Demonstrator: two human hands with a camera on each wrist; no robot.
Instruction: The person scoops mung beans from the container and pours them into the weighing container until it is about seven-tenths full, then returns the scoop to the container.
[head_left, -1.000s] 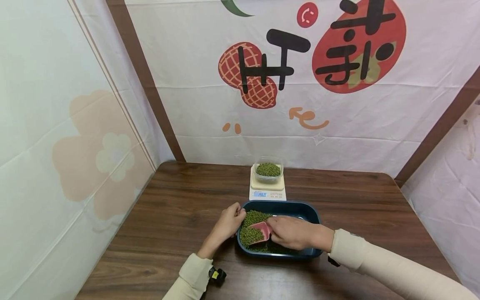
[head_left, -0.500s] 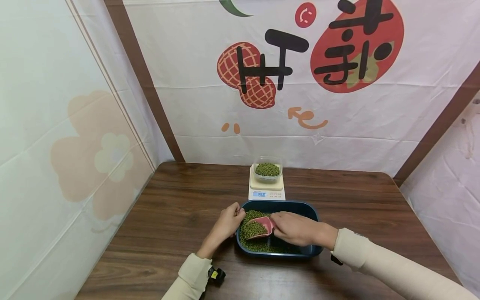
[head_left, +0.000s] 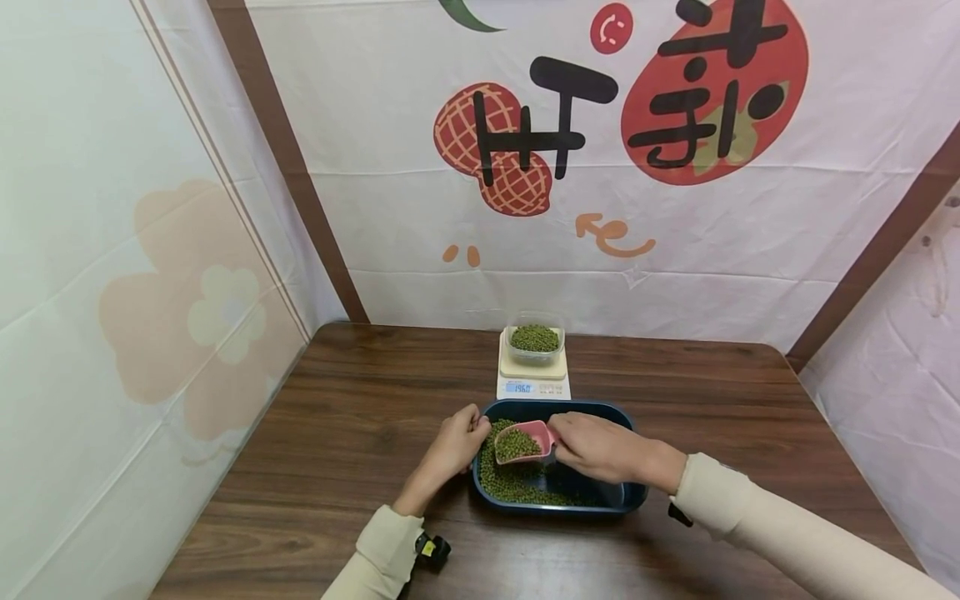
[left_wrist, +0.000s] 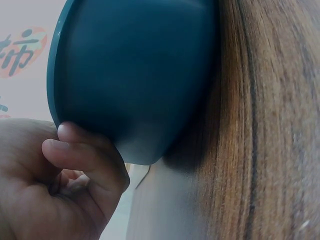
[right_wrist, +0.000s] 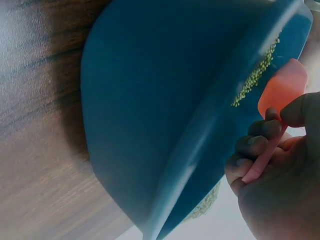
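In the head view my right hand (head_left: 606,450) grips a pink scoop (head_left: 538,432) by its handle, with the fingers wrapped round it in the right wrist view. Green mung beans (head_left: 517,444) fill much of the scoop, which is held over the dark blue basin (head_left: 558,508). More mung beans (head_left: 510,490) lie in the basin, mostly at its left end. My left hand (head_left: 453,446) holds the basin's left rim. In the left wrist view its curled fingers (left_wrist: 82,150) sit at the rim; part of the grip is hidden.
Behind the basin stands a white kitchen scale (head_left: 533,390), its display reading about 196.0. On it sits a clear plastic container (head_left: 536,357) of mung beans. The wooden table (head_left: 375,400) meets a printed cloth backdrop (head_left: 405,225) at the back.
My right hand has raised the scoop out of the bean pile and drawn it slightly right and back, with beans in it. My left hand has stayed at the rim.
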